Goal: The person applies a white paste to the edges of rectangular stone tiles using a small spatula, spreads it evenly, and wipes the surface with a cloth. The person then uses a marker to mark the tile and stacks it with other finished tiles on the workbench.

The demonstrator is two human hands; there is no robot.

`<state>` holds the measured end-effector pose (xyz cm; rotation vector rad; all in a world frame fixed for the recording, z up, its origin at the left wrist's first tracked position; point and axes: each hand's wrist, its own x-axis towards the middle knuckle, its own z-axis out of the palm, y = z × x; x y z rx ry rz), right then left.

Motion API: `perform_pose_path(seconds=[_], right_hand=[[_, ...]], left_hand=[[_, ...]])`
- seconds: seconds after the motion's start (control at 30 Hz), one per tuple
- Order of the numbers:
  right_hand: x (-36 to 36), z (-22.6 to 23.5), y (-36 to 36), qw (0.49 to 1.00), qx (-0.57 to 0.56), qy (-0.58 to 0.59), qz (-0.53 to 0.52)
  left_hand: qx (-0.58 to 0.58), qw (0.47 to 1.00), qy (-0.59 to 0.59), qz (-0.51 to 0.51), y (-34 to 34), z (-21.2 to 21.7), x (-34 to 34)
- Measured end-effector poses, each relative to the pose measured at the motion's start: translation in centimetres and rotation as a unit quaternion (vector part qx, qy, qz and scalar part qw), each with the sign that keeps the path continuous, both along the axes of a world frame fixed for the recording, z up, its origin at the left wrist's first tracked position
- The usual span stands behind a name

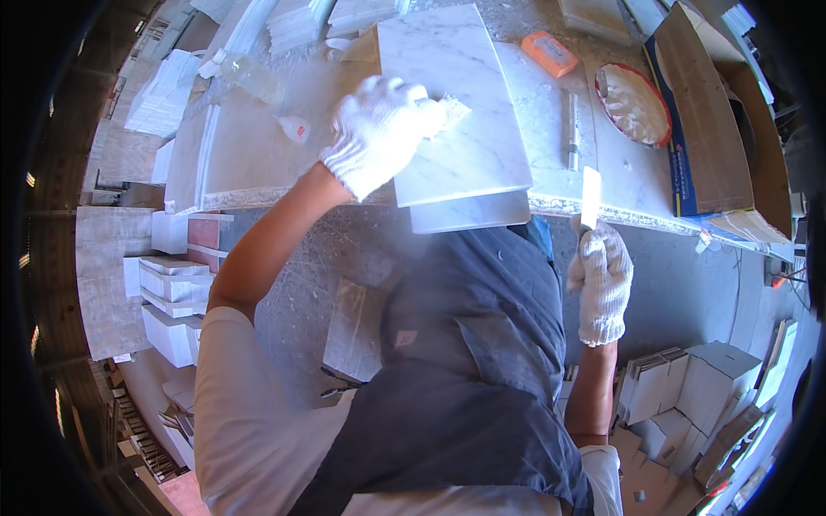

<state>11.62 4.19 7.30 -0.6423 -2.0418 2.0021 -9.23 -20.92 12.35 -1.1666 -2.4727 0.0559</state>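
Note:
A white marble slab (pixel 469 159) with grey veins lies on the workbench, its near end jutting past the front edge. Beneath it shows the end of a second pale slab (pixel 473 213). My left hand (pixel 379 129), in a white knitted glove, is closed round a brush whose pale bristles (pixel 452 112) rest on the slab's face; its handle is hidden in the glove. At the right, just off the bench edge, my gloved right hand (pixel 601 279) grips a putty knife (pixel 590 193) with its light blade pointing up and away.
On the dusty workbench (pixel 249 163) stand an open cardboard box (pixel 714 138) and a red-rimmed tub of white paste (pixel 634 103). An orange block (pixel 549 53), a marker-like tube (pixel 574 132), a clear bottle (pixel 248 75) and a small white nozzle-tipped bottle (pixel 294 129) lie around. Stacked slabs (pixel 172 288) stand left.

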Motion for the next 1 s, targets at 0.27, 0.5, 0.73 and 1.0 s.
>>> perform_pose_path(seconds=[0.27,0.5,0.73,1.0], right_hand=[[0.1,-0.4,-0.1,1.0,-0.003,0.023,-0.018],[0.3,-0.2,-0.1,1.0,-0.013,0.017,-0.023],[0.4,-0.4,-0.2,1.0,-0.011,0.009,-0.022],[0.4,-1.0,0.2,0.999,-0.007,0.032,-0.027]], left_hand=[[-0.019,1.0,-0.014,0.014,0.1,0.4,0.1],[-0.012,0.999,-0.044,-0.002,-0.3,0.4,0.4],[-0.002,0.998,-0.029,-0.059,0.2,0.6,0.5],[-0.011,0.996,-0.042,-0.074,-0.4,0.7,1.6]])
